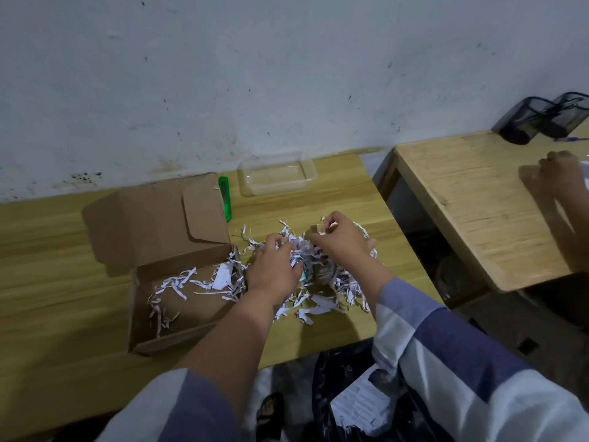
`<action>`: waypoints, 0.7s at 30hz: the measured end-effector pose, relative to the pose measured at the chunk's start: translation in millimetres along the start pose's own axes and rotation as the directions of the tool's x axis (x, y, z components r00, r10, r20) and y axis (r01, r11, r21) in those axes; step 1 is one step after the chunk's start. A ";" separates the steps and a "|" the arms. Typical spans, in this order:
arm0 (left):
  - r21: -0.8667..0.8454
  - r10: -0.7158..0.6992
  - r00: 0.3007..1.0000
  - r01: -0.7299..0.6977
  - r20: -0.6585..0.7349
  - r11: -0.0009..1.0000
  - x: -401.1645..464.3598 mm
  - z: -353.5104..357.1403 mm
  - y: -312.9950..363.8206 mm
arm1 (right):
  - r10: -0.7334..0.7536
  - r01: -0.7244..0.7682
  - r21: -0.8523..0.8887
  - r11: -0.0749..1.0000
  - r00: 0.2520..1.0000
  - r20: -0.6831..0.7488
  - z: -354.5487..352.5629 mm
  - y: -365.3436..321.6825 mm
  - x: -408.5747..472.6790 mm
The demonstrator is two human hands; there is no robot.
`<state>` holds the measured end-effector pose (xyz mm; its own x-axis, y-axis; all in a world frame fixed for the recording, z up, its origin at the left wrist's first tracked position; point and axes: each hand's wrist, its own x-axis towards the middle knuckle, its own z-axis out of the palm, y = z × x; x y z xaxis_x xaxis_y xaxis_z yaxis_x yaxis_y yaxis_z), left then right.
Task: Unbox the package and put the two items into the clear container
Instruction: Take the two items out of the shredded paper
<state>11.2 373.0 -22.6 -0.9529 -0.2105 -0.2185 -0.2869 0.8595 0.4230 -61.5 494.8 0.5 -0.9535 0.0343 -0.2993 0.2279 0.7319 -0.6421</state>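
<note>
Both hands dig in the shredded paper (pixel 318 275) near the table's front edge; left hand (pixel 274 269) grips a teal item (pixel 301 272), right hand (pixel 339 242) pinches a small piece (pixel 330 225). Box (pixel 178 295) open; clear container (pixel 277 175) empty at the back edge. Next, probably: free the items, carry them back.

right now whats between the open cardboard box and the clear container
In the head view, a green utility knife lies on the table between the cardboard box and the clear container, right beside the box's raised lid.

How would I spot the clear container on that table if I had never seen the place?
Start at the wooden table against the white wall and find the open cardboard box. Past the box's raised lid lies a green utility knife. Just right of the knife, by the wall, sits the clear container, a shallow see-through rectangular tub that looks empty.
</note>
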 end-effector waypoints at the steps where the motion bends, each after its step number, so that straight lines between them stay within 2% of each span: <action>1: 0.006 0.000 1.000 0.000 0.007 1.000 -0.2 -0.1 0.0 | -0.014 0.015 0.028 0.999 1.000 -0.021 -3.8 -2.4 -1.2; 6: 0.071 0.004 1.000 -0.005 0.014 0.997 -2.8 -5.9 2.2 | -0.083 0.081 0.226 0.971 0.997 -0.001 -29.1 -13.0 -3.4; 9: 0.083 0.016 0.998 -0.011 -0.057 0.996 -5.4 -8.9 8.1 | -0.149 0.135 0.349 0.927 0.989 0.015 -40.7 -15.8 -5.3; 12: -0.025 0.074 0.975 -0.081 -0.209 0.996 -7.4 -16.9 17.7 | -0.197 0.203 0.356 0.912 0.979 -0.055 -48.7 -21.6 -9.4; 16: -0.165 0.179 0.945 -0.229 -0.272 0.959 -0.5 -30.0 33.7 | -0.276 0.277 0.381 0.882 0.959 -0.057 -56.7 -31.8 -12.8; 19: -0.344 0.149 0.948 -0.244 -0.280 0.907 4.3 -38.3 41.6 | -0.317 0.298 0.441 0.847 0.948 -0.033 -60.6 -39.9 -16.0; 21: -0.525 0.086 0.961 -0.218 -0.263 0.823 4.0 -41.1 45.6 | -0.314 0.277 0.486 0.829 0.949 -0.005 -60.8 -41.6 -18.0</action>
<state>-9.7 392.2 32.0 -0.9663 -0.2508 0.0580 -0.0807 0.5090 0.8570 -65.8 505.1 75.5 -0.9778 -0.1942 -0.0788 0.0206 0.2853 -0.9582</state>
